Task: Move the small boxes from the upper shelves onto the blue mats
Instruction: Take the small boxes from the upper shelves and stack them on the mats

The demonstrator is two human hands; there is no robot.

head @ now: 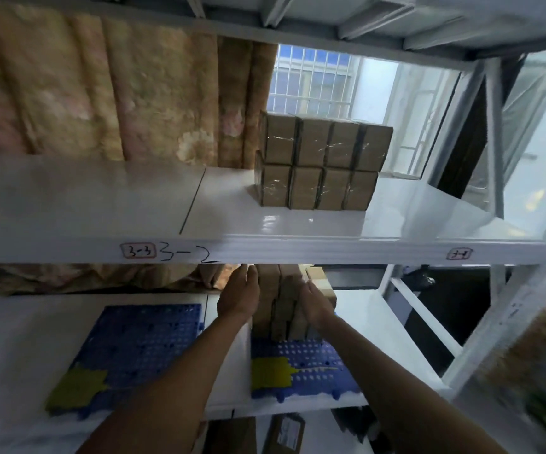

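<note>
Several small brown boxes wrapped in clear film (320, 165) stand stacked in two rows on the upper white shelf (101, 204). Below it, a stack of the same small boxes (284, 303) stands on the right blue mat (301, 365). My left hand (239, 294) presses flat against the stack's left side and my right hand (314, 303) against its right side, so both hands clasp it. The stack's top is hidden behind the upper shelf's front edge. A second blue mat (140, 345) lies to the left with no boxes on it.
Each mat has a yellow patch at its near edge. The shelf front carries labels reading 3-3 and 3-2 (167, 252). A patterned curtain (101, 86) hangs behind the rack, and a barred window (314, 80) is beside it. White rack posts (494, 132) stand right. Cardboard boxes (284, 434) sit lower down.
</note>
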